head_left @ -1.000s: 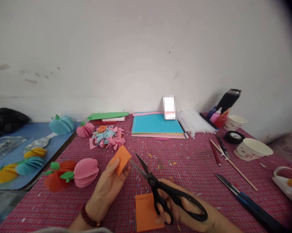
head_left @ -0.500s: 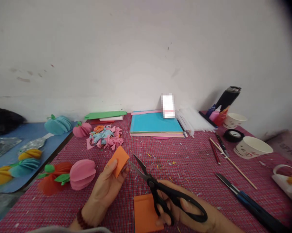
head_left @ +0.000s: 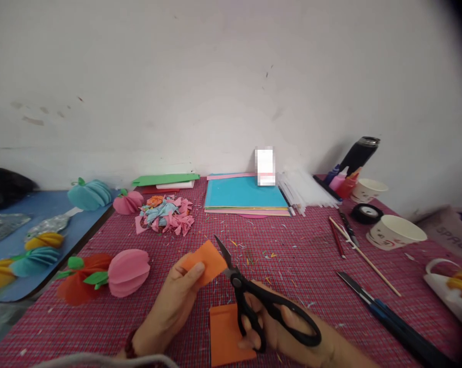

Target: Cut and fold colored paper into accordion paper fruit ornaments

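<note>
My left hand (head_left: 177, 286) pinches a small folded piece of orange paper (head_left: 210, 261) between thumb and fingers. Black-handled scissors (head_left: 236, 281) are in my right hand (head_left: 277, 327), its fingers through the handle loops. The blades stand apart, with the paper's right edge between them; one blade is partly hidden behind the paper. Below the scissors, a stack of orange paper squares (head_left: 225, 337) lies on the checked tablecloth, partly covered by my right fingers and the handles.
Left of my hand sit pink (head_left: 129, 273) and red-orange (head_left: 85, 278) paper pumpkins. Coloured paper scraps (head_left: 169, 214) lie behind them. Blue sheets (head_left: 242, 191) lie at the wall. A utility knife (head_left: 388, 314), wooden stick (head_left: 376, 268), black tape roll (head_left: 366, 213) and paper cup (head_left: 395, 231) are rightward.
My left hand has moved right and turned the orange paper, bringing its edge between the scissor blades. The scissors have shifted slightly left. The view has moved a little.
</note>
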Tool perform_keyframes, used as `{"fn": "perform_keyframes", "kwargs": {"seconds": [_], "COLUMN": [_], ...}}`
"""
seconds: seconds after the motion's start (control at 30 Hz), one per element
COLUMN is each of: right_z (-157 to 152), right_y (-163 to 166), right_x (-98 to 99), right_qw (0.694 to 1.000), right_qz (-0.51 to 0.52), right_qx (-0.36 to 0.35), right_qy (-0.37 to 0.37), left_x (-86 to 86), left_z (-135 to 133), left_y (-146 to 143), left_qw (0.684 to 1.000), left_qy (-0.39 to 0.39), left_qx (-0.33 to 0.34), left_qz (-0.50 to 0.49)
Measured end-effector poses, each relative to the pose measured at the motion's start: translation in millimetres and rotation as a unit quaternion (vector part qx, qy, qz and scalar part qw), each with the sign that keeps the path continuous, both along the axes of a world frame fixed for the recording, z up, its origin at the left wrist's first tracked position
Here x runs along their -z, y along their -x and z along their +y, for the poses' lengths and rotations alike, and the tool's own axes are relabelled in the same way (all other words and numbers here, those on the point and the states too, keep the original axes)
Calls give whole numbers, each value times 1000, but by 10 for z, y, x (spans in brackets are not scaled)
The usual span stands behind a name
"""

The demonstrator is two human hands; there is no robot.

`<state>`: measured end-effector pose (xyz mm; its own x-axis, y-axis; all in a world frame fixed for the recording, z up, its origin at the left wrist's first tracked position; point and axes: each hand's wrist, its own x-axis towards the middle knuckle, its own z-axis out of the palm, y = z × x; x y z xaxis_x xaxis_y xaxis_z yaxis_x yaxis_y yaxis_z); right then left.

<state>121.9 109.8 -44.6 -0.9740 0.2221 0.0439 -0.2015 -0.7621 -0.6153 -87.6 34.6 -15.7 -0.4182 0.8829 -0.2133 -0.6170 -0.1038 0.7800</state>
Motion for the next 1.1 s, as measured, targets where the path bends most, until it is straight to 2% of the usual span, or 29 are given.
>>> {"fn": "perform_keyframes", "kwargs": {"seconds": [0.27, 0.47, 0.6, 0.7, 0.73, 0.77, 0.8, 0.83, 0.9, 0.93, 0.97, 1.03, 1.1], "right_z": [-93, -119, -125, 28, 122, 232, 352, 473, 686, 767, 827, 894, 904], "right_y": [-11, -20, -36, -69, -87, -113, -145, -184, -278, -324, -365, -413, -413], "right_x": [-47, -32, -66, -145, -172, -194, -209, -215, -198, -180, -160, -130, -123], "right_qw": [998, 997, 992, 973, 957, 927, 882, 820, 675, 611, 564, 510, 484], "right_qz": [-30, -44, -79, -126, -156, -200, -248, -289, -337, -355, -369, -374, -369], "right_qx": [62, 64, 84, 125, 146, 169, 199, 243, 311, 315, 310, 312, 310], "right_qy": [13, 25, -48, -146, -198, -267, -348, -431, -578, -634, -671, -709, -730], "left_x": [77, 96, 115, 119, 115, 107, 95, 79, 43, 23, 3, -35, -68], "left_z": [7, 22, 31, 38, 37, 34, 26, 14, -22, -46, -71, -121, -163], "left_y": [-125, -102, -120, -111, -99, -83, -63, -40, 9, 33, 55, 87, 90], "left_qw": [998, 999, 998, 998, 997, 997, 997, 996, 993, 990, 985, 958, 912], "left_qy": [8, 16, 11, 6, 13, 24, 37, 49, 64, 68, 76, 111, 156], "left_qx": [46, 25, 47, 60, 60, 63, 67, 74, 99, 119, 149, 257, 372], "left_qz": [-32, -28, -29, -37, -36, -32, -24, -13, 15, 30, 42, 57, 77]}}
